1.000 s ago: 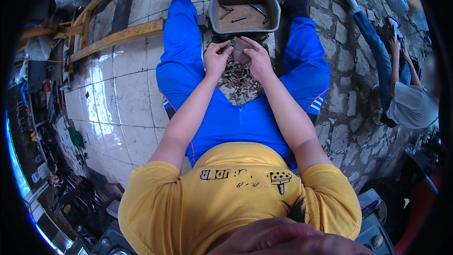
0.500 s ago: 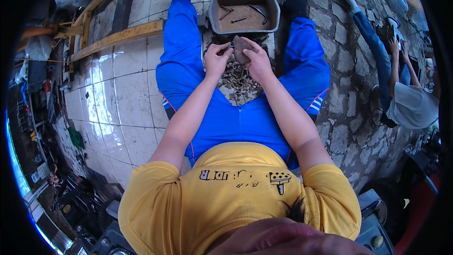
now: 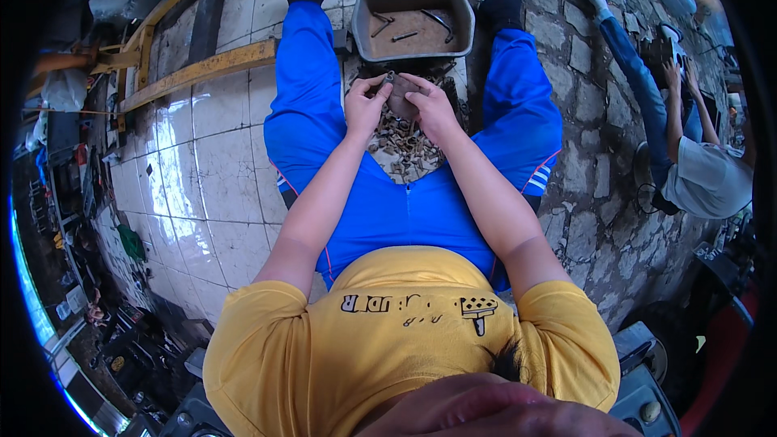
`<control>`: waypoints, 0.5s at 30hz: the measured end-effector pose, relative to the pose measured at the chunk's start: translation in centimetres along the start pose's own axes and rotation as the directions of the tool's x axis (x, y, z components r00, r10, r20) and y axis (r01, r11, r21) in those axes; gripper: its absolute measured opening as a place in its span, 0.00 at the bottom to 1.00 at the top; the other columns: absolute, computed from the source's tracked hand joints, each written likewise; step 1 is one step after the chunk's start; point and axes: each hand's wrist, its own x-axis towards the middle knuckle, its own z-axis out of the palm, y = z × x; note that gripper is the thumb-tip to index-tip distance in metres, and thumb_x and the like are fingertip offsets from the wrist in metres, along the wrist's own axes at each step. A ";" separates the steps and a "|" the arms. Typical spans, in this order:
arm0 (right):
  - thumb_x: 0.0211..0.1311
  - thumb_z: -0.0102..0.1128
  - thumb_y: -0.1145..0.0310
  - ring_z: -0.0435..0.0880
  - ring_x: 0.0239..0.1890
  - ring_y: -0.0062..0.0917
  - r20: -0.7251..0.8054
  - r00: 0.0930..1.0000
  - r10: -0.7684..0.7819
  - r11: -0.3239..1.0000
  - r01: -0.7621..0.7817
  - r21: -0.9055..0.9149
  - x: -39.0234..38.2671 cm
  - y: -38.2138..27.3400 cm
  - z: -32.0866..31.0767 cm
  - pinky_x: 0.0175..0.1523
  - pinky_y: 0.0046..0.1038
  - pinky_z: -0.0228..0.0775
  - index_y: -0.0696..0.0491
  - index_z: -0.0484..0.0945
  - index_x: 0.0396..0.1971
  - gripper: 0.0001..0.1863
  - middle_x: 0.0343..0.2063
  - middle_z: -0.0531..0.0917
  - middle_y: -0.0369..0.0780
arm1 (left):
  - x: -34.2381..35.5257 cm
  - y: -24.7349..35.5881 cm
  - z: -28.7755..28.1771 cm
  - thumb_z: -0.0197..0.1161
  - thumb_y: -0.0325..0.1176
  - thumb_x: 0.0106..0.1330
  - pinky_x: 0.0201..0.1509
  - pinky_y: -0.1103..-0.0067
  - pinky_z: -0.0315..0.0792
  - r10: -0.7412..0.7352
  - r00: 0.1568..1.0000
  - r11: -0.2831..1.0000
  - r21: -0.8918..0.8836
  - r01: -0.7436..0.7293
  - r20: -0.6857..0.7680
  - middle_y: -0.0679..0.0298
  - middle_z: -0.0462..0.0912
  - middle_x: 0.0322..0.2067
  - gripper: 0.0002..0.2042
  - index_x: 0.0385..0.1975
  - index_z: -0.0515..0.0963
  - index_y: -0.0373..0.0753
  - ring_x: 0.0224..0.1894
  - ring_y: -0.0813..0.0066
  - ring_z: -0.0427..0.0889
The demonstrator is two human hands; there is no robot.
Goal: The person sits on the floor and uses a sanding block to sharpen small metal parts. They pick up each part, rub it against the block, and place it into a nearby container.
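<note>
My left hand (image 3: 363, 105) pinches a small grey metal piece (image 3: 389, 78) between finger and thumb. My right hand (image 3: 433, 111) grips a brownish, flattish piece, apparently a cloth or pad (image 3: 402, 103), pressed against or just beside that metal piece. Below both hands, between my legs, lies a pile of many small dull metal fittings (image 3: 405, 150) on the tiles. Just beyond my hands stands a grey plastic tub (image 3: 468, 20) with several dark bolts or rods (image 3: 403, 36) lying in it.
Yellow wooden beams (image 3: 202, 77) run across the tiles (image 3: 210, 146) at left, with cluttered tools and parts farther out. Uneven stone paving (image 3: 603, 97) lies at right, where another person (image 3: 704, 178) sits with both hands on an object. Dark machinery (image 3: 647, 356) is near the lower right.
The view has shifted slightly. Both my hands have turned a little, the small metal piece now sitting higher between my fingertips at the edge of the brownish piece.
</note>
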 end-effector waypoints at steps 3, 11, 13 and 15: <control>0.72 0.53 0.79 0.86 0.56 0.26 -0.033 0.999 -0.042 0.999 0.043 0.033 -0.1 -0.3 0.4 0.59 0.29 0.82 0.57 0.75 0.68 0.25 0.58 0.84 0.41 | 0.0 -1.4 0.1 0.77 0.31 0.66 0.50 0.77 0.76 0.029 0.999 1.000 -0.003 -0.029 0.031 0.62 0.86 0.41 0.14 0.49 0.89 0.35 0.44 0.72 0.85; 0.72 0.51 0.80 0.86 0.54 0.24 -0.055 0.997 -0.053 0.996 0.057 0.074 -0.7 -0.6 0.7 0.52 0.24 0.82 0.56 0.73 0.70 0.27 0.59 0.83 0.41 | -0.1 -0.4 0.0 0.78 0.30 0.65 0.43 0.80 0.75 0.050 0.998 0.999 0.009 -0.051 0.022 0.66 0.84 0.38 0.14 0.50 0.90 0.37 0.38 0.78 0.82; 0.71 0.53 0.79 0.84 0.54 0.21 -0.028 1.000 0.006 1.000 -0.005 0.014 -0.7 -0.4 0.7 0.49 0.22 0.79 0.56 0.75 0.69 0.27 0.57 0.84 0.40 | -0.1 -0.4 -0.1 0.78 0.30 0.64 0.42 0.80 0.75 0.051 0.999 0.999 0.015 -0.051 0.009 0.66 0.84 0.37 0.15 0.50 0.90 0.37 0.37 0.78 0.81; 0.71 0.53 0.79 0.84 0.53 0.21 -0.049 0.999 -0.018 1.000 0.018 -0.006 -0.9 -0.7 0.9 0.50 0.22 0.79 0.56 0.75 0.69 0.26 0.57 0.84 0.40 | 0.0 -0.1 0.1 0.78 0.30 0.64 0.42 0.80 0.75 0.055 0.998 0.998 0.005 -0.055 0.003 0.66 0.84 0.36 0.15 0.49 0.90 0.37 0.37 0.78 0.81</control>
